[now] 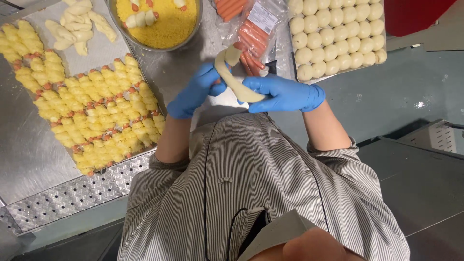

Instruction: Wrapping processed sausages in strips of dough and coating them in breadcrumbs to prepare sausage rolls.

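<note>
Both gloved hands pinched a dough strip (pixel 235 79) over the steel table (pixel 174 72) — left hand (pixel 195 90) low, right hand (pixel 282 94) alongside. Sausage (pixel 237 47) mostly hidden inside. Farther back, the crumb bowl (pixel 157 21) was cut off.

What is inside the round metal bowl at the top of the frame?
The metal bowl holds yellow crumbs with a few dough-wrapped sausages lying on top. Whatever is buried under the crumbs, and the bowl's far side, cannot be seen.

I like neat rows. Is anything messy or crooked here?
Mostly neat. The dough balls and crumbed rolls lie in tidy rows. Only the plain wrapped rolls at top left lie jumbled, pointing different ways. Nothing looks spilled or broken.
</note>
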